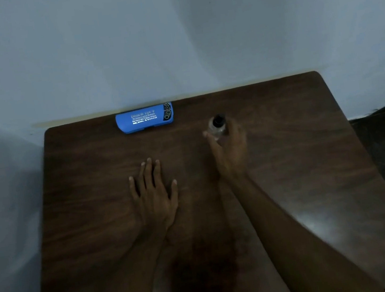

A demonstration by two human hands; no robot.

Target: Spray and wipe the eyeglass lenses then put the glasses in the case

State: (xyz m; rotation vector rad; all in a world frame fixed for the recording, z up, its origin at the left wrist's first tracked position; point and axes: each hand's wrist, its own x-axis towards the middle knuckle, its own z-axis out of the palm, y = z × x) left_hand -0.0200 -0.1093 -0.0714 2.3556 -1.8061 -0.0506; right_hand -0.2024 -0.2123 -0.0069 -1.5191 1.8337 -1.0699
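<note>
A blue glasses case [144, 118] with white print lies closed at the table's far edge, against the wall. To its right stands a small clear spray bottle [218, 126] with a black top. My right hand [230, 150] reaches to the bottle, fingers and thumb curled round its body; the image is blurred there. My left hand [153, 193] rests flat on the table, fingers straight and spread, holding nothing. No eyeglasses and no cloth are in view.
The dark brown wooden table [311, 154] stands against a pale blue-grey wall. Its left side runs along another wall. A dark floor shows beyond the table's right edge.
</note>
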